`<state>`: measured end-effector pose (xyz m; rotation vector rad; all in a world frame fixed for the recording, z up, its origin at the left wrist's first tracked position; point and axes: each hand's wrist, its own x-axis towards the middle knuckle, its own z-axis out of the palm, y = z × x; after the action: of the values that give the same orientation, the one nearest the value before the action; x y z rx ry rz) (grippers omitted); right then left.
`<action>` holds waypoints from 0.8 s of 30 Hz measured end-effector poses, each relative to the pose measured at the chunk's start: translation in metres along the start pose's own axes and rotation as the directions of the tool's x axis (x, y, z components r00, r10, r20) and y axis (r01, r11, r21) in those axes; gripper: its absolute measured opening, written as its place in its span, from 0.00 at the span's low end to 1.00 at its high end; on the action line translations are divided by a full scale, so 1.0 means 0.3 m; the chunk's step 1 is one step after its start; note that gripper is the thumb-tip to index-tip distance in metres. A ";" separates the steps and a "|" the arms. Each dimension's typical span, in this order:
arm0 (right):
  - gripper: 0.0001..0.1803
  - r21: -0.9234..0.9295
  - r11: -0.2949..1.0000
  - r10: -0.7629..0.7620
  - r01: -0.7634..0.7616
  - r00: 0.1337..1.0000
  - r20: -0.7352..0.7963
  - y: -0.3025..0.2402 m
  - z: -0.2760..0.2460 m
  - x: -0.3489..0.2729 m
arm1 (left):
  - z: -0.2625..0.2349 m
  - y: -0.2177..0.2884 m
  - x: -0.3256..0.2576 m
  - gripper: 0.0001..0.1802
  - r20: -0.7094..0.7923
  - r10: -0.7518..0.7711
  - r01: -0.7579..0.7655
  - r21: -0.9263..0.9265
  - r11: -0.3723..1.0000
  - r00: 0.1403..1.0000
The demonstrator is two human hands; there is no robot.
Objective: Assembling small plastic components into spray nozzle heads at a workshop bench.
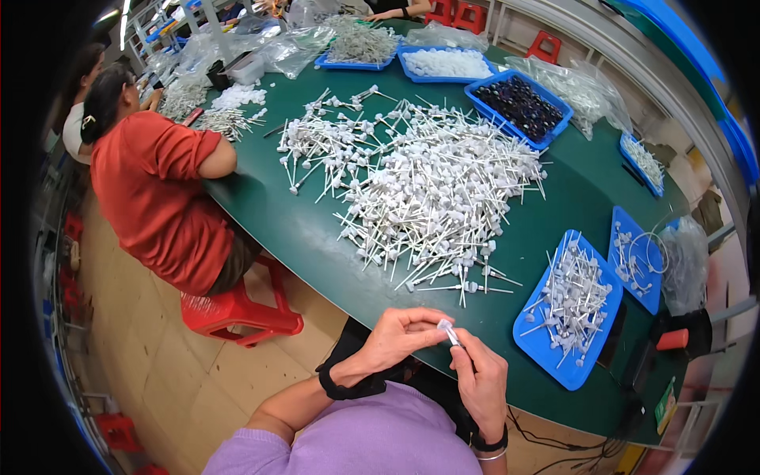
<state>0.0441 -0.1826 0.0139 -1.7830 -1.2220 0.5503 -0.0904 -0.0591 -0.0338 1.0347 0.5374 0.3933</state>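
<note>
Beyond the fingertips, a broad heap of white pump parts with dip tubes (427,190) covers the green table (301,229); nothing lies between it and the hands. To the right of the fingers sits a blue tray (554,356) of similar pieces, with another blue tray (649,293) past it. Far off to the left, a person in a red shirt (158,198) sits on a red stool (237,313).

The left hand (396,336) and right hand (481,380) meet over the table edge. Their fingertips are pinched together on one small white pump piece (449,330), held between both hands just above the right thumb.
</note>
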 end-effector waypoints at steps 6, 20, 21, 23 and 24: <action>0.13 -0.020 1.000 0.017 -0.016 1.000 0.016 0.020 0.010 -0.006 | -0.009 -0.003 0.000 0.17 0.035 -0.005 0.005 0.010 1.000 0.999; 0.13 -0.067 0.997 0.050 -0.048 0.998 0.030 0.008 0.008 -0.011 | 0.011 0.019 -0.017 0.14 -0.012 0.271 -0.244 0.399 0.884 0.962; 0.13 -0.079 0.996 0.045 -0.042 0.998 0.033 0.009 0.009 -0.007 | 0.013 0.025 -0.018 0.14 -0.014 0.255 -0.228 0.407 0.884 0.967; 0.13 -0.098 0.994 0.048 -0.043 0.998 0.041 0.010 0.011 -0.002 | 0.023 0.036 -0.026 0.14 -0.019 0.249 -0.221 0.400 0.890 0.968; 0.13 -0.104 0.994 0.048 -0.044 0.998 0.043 0.011 0.011 0.003 | 0.024 0.044 -0.024 0.14 -0.020 0.253 -0.224 0.399 0.889 0.967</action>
<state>0.0437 -0.1809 0.0097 -1.8986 -1.2633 0.5659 -0.0928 -0.0621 -0.0176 1.4903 0.5676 0.5556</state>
